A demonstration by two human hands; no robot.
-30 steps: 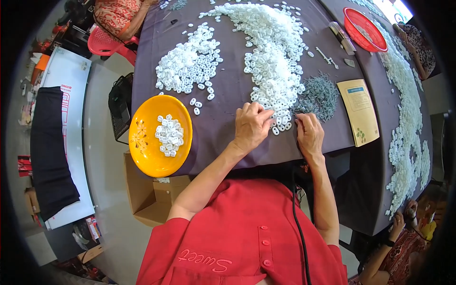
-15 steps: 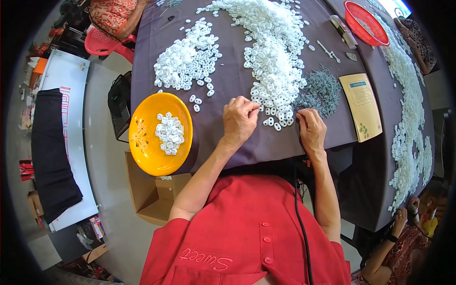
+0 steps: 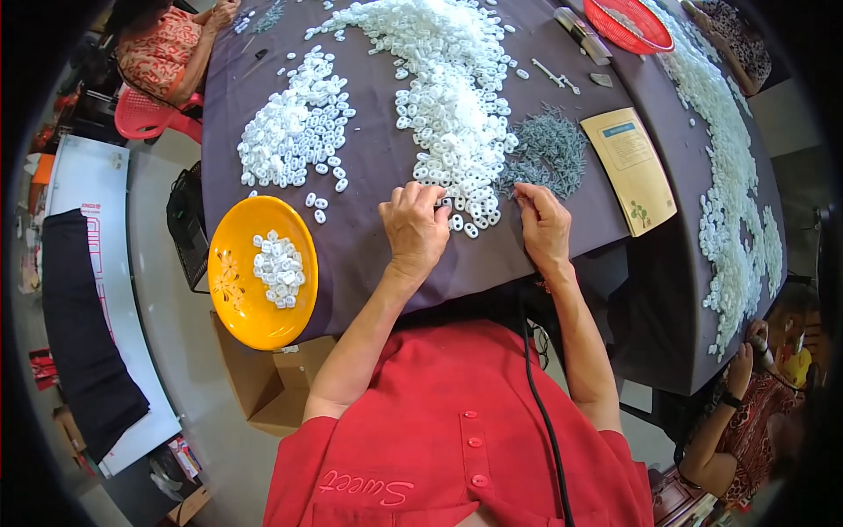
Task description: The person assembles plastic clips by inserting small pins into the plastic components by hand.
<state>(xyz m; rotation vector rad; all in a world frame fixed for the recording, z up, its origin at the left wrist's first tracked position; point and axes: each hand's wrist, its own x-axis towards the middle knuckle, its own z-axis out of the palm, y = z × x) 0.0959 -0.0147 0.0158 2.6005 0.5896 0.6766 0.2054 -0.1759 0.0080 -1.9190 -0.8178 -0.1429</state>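
Left hand [image 3: 413,230] has drawn back, its grip clenched on white rings [image 3: 457,132] at the heap's edge.

Workroom: grey floor [image 3: 167,325], purple-clothed table [image 3: 369,158].
Red plastic chair [image 3: 145,119] far left of fingers; cardboard box [image 3: 263,386] below-left, under table edge.

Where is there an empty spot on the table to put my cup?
Bare cloth lies between the orange bowl and the left hand, and in the strip between the two white heaps. It is crowded by the right hand, grey pile and booklet.
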